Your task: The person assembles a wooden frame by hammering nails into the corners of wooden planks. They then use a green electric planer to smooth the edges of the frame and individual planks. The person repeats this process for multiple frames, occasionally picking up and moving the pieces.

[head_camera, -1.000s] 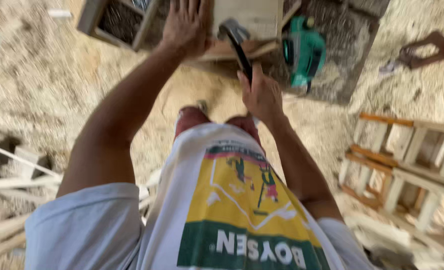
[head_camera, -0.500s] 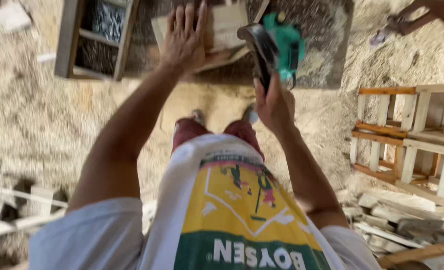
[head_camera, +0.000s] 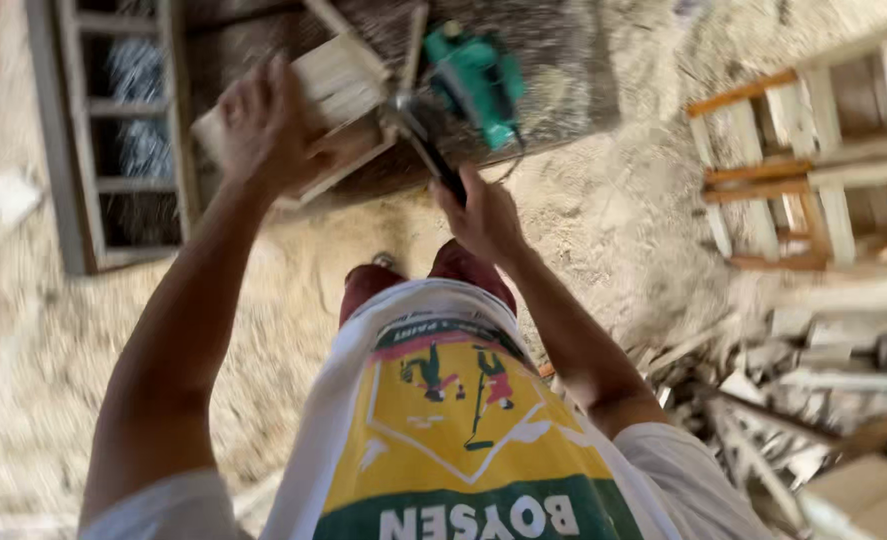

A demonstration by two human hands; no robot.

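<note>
My left hand (head_camera: pixel 263 130) lies flat on a pale wooden block (head_camera: pixel 338 85), which rests on a dark work surface (head_camera: pixel 563 60). My right hand (head_camera: pixel 485 215) grips the black handle of a hammer-like tool (head_camera: pixel 433 160). The tool's metal head is at the right edge of the block. A green power tool (head_camera: pixel 478 80) lies on the dark surface just beyond the black-handled tool. The picture is blurred by motion. My white printed shirt (head_camera: pixel 443 420) fills the lower middle.
Sawdust covers the ground (head_camera: pixel 613 220). A grey wooden ladder-like frame (head_camera: pixel 113 140) lies at the upper left. A wooden frame with orange rails (head_camera: pixel 813 160) stands at the right, and scrap wood pieces (head_camera: pixel 783 400) are piled at the lower right.
The view has swung left and closer. My right hand with the black-handled tool has come down towards the wooden block. My left hand stays on the block.
</note>
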